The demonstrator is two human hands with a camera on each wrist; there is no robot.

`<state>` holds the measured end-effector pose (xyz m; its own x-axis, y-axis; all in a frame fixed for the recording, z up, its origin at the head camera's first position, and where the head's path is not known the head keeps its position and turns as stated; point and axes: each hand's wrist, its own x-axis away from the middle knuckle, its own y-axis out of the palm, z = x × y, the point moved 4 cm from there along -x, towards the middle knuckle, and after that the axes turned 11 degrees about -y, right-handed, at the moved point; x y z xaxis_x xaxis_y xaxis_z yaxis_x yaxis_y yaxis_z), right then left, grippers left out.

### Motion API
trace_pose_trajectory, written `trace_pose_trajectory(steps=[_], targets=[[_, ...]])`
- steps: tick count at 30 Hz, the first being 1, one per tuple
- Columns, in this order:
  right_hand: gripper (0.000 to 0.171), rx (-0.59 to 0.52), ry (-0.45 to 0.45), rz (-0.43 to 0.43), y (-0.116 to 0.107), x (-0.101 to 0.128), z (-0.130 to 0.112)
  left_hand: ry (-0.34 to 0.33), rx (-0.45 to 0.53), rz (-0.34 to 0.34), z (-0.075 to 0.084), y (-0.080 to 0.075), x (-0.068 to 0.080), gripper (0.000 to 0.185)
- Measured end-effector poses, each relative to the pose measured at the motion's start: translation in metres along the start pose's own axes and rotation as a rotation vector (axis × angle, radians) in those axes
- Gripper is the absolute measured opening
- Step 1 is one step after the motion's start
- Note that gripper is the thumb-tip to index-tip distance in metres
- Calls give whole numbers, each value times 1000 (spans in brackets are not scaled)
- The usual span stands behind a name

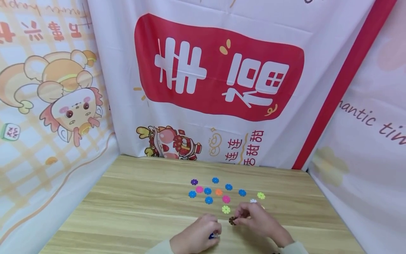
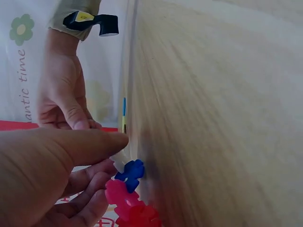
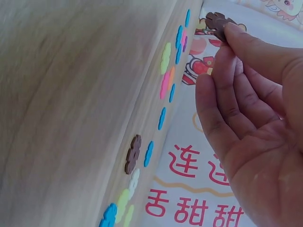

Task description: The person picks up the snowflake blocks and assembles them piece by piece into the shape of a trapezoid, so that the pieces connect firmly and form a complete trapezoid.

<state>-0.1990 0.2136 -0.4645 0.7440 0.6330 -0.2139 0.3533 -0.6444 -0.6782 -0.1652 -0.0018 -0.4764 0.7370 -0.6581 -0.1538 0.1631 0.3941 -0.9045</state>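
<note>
My left hand (image 1: 198,234) pinches a short chain of joined plastic snowflake discs just above the table. In the left wrist view the chain shows a white disc (image 2: 120,161) at the fingertips, then a dark blue disc (image 2: 130,175), a pink disc (image 2: 119,193) and a red disc (image 2: 138,215). Between thumb and index finger, my right hand (image 1: 255,220) pinches a brown snowflake disc (image 1: 232,221); its other fingers are loosely bent in the right wrist view. The held brown disc (image 3: 218,22) is apart from the chain.
Loose discs lie flat beyond the hands, including several blue ones (image 1: 207,191), a purple one (image 1: 194,182), pink ones (image 1: 226,199), an orange one (image 1: 219,192) and yellow-green ones (image 1: 226,209). Another brown disc (image 3: 133,155) lies near the right hand. Printed cloth (image 1: 117,106) surrounds the wooden table (image 1: 127,197).
</note>
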Motion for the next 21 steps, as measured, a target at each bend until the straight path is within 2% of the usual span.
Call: trace_pose_trajectory(steps=[8, 12, 17, 21], targets=[[7, -34, 1, 74, 6, -2, -3, -15, -5, 84, -6, -3, 3, 10], [7, -56, 0, 111, 9, -5, -6, -72, 97, 108, -12, -9, 6, 8], [8, -84, -7, 142, 11, -9, -12, -162, 215, 106, -21, -19, 8, 6], [7, -75, -22, 151, 13, -13, -17, -205, 295, 86, -27, -26, 10, 6]])
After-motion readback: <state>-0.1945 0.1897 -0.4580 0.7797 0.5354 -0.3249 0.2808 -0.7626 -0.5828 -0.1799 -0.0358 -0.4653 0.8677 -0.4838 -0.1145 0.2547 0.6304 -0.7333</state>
